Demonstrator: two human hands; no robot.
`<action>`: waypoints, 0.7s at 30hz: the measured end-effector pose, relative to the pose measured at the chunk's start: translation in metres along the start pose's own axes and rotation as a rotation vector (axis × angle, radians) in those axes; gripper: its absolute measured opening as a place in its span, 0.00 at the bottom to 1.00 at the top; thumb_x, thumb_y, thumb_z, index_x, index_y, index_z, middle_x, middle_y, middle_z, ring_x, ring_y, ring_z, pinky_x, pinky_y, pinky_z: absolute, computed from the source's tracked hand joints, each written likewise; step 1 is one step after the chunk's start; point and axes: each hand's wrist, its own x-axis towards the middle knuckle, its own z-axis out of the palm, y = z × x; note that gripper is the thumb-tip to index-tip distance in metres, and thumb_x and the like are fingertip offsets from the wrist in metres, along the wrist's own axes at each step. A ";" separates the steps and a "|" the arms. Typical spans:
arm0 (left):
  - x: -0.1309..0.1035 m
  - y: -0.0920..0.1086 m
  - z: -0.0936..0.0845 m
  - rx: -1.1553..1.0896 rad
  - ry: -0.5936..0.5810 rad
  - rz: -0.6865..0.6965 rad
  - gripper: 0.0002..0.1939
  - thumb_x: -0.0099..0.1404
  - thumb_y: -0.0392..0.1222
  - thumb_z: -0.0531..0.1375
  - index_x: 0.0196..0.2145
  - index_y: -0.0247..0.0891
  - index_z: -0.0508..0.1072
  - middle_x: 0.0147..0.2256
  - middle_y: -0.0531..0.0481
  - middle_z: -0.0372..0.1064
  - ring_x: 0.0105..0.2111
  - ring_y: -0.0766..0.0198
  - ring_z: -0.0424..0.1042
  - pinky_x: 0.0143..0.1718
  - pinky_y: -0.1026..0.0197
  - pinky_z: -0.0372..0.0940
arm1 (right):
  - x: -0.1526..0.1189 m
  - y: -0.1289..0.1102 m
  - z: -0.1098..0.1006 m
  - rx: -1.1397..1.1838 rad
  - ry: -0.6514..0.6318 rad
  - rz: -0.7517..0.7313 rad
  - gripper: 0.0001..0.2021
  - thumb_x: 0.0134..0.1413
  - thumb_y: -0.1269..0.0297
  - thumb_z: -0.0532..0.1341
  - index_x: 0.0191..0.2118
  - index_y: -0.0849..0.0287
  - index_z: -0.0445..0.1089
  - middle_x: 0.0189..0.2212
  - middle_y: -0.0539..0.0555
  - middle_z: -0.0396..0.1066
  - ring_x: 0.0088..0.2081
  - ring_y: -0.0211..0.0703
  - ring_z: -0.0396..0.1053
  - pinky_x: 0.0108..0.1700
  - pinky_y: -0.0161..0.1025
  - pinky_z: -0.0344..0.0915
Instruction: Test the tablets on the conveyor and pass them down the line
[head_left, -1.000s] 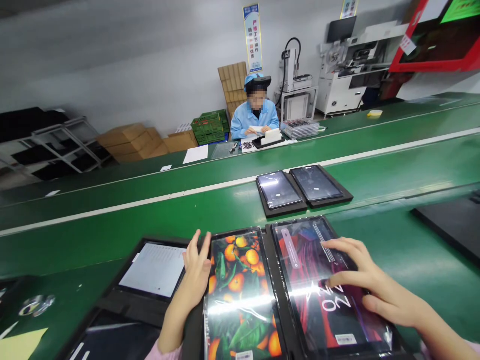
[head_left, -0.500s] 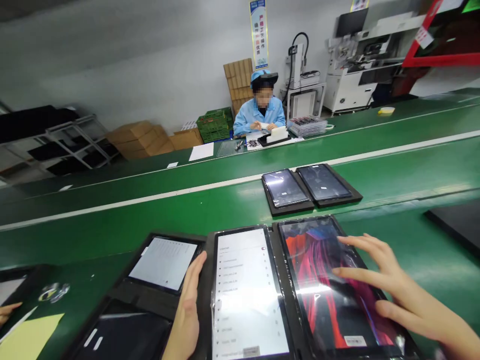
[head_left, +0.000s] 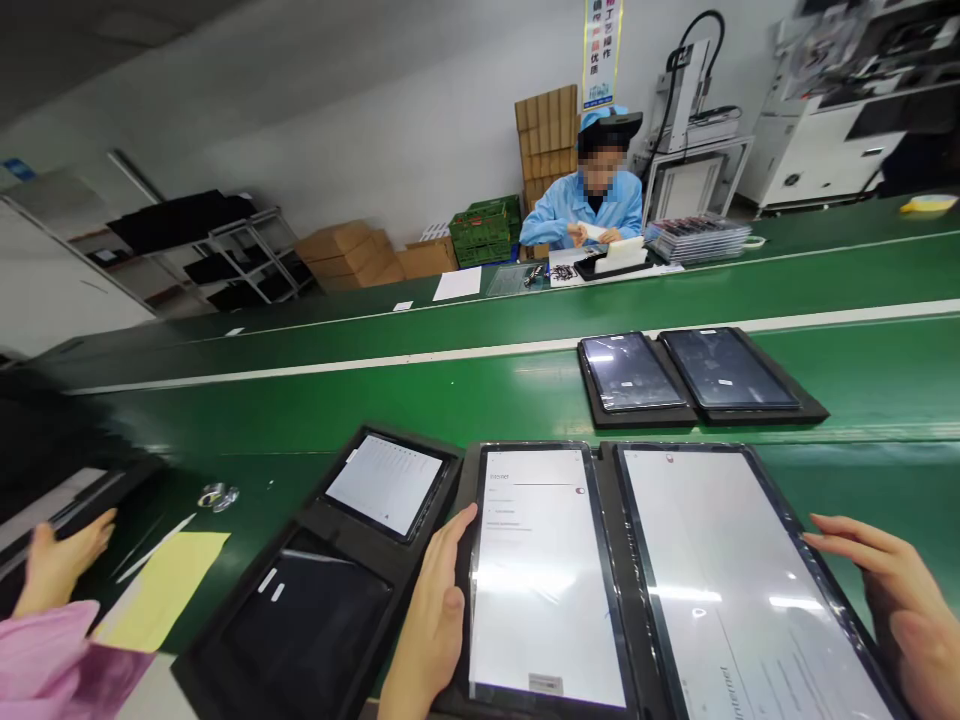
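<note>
Right in front of me are two tablets in a black foam tray [head_left: 611,530]. The left tablet [head_left: 551,590] shows a mostly white screen headed "Internet". The right tablet [head_left: 739,560] has a bright, mostly blank screen with sideways text low down. My left hand [head_left: 431,620] rests with fingers stretched along the left tablet's outer edge, not wrapped round it. At the right tablet's right edge, my right hand [head_left: 896,600] has extended fingers, with the fingertips at the frame; its lower fingers are partly hidden.
Another black tray [head_left: 217,660] lies at left with a lit tablet [head_left: 386,480] and a dark one [head_left: 307,620]. Two dark tablets [head_left: 731,370] lie farther back. A co-worker's hand [head_left: 64,565] is at far left, near yellow paper [head_left: 165,590]. A person in blue [head_left: 585,205] sits opposite.
The right tablet's screen went from a red, dark wallpaper to white. The left screen's list got shorter. My right hand moved from over the screen to its right edge. The view shifted left.
</note>
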 end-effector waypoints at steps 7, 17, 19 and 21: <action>0.002 -0.003 0.002 0.072 0.009 0.063 0.41 0.72 0.70 0.34 0.70 0.44 0.53 0.67 0.40 0.58 0.66 0.49 0.59 0.65 0.47 0.57 | 0.002 0.007 -0.008 0.043 -0.045 -0.080 0.26 0.70 0.39 0.45 0.54 0.48 0.71 0.58 0.60 0.66 0.57 0.69 0.65 0.55 0.64 0.63; 0.005 0.004 -0.004 0.153 -0.109 -0.009 0.43 0.66 0.77 0.36 0.62 0.50 0.67 0.65 0.40 0.56 0.61 0.42 0.60 0.61 0.35 0.59 | 0.003 -0.011 -0.005 0.035 0.011 -0.081 0.25 0.71 0.41 0.44 0.54 0.48 0.70 0.57 0.59 0.66 0.56 0.68 0.63 0.55 0.63 0.58; 0.004 0.002 -0.004 0.185 -0.180 -0.020 0.48 0.62 0.80 0.33 0.62 0.54 0.69 0.66 0.40 0.52 0.60 0.39 0.59 0.61 0.31 0.58 | 0.004 -0.009 -0.006 0.026 -0.004 -0.102 0.25 0.72 0.41 0.43 0.55 0.48 0.69 0.57 0.59 0.66 0.56 0.67 0.63 0.54 0.61 0.59; 0.004 0.000 -0.003 0.181 -0.191 -0.008 0.51 0.60 0.80 0.29 0.66 0.56 0.64 0.67 0.39 0.50 0.60 0.39 0.59 0.61 0.29 0.57 | 0.003 -0.009 -0.011 0.028 -0.037 -0.146 0.25 0.72 0.41 0.43 0.56 0.48 0.69 0.57 0.58 0.66 0.56 0.64 0.64 0.54 0.58 0.61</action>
